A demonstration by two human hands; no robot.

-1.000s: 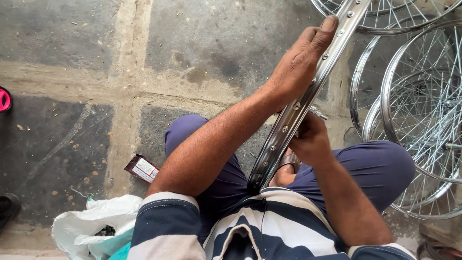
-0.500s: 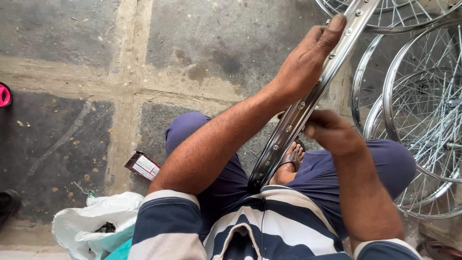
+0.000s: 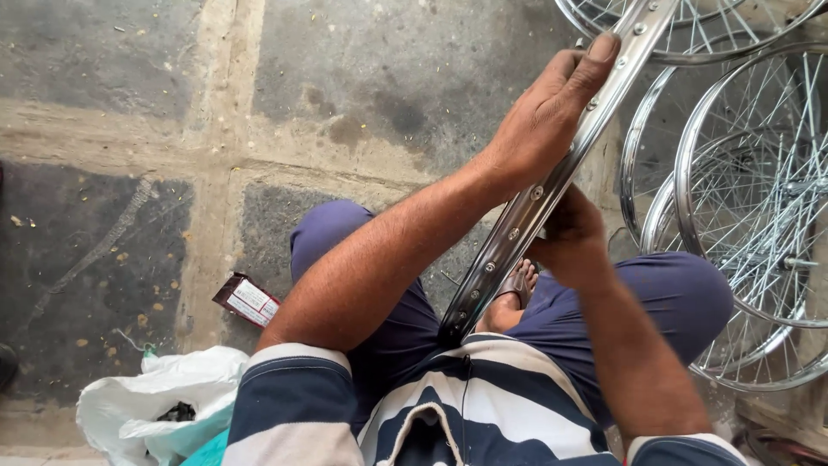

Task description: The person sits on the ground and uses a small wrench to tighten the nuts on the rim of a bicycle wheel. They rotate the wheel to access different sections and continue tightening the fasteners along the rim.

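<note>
- Your left hand (image 3: pixel 548 116) is lying flat along the rim (image 3: pixel 535 194), fingers stretched up its outer face and pressing on it, thumb side wrapping the edge.
- The rim is running on a diagonal, from your lap at lower centre up to the upper right corner of the frame, so its long axis is pointing away from you and to the right.
- Your right hand (image 3: pixel 565 233) is sitting just under the rim at mid-length, curled closed against its inner side; whether it is pinching anything small you cannot tell from here.
- The right hand is the nearer one to you; the left is reaching further up the rim.
- Finished spoked wheels (image 3: pixel 750 198) are stacking up at the right edge, close by.
- Stone floor (image 3: pixel 362 78) is filling the upper left; a white bag (image 3: pixel 164 406) and a small packet (image 3: pixel 248 300) are lying lower left.
</note>
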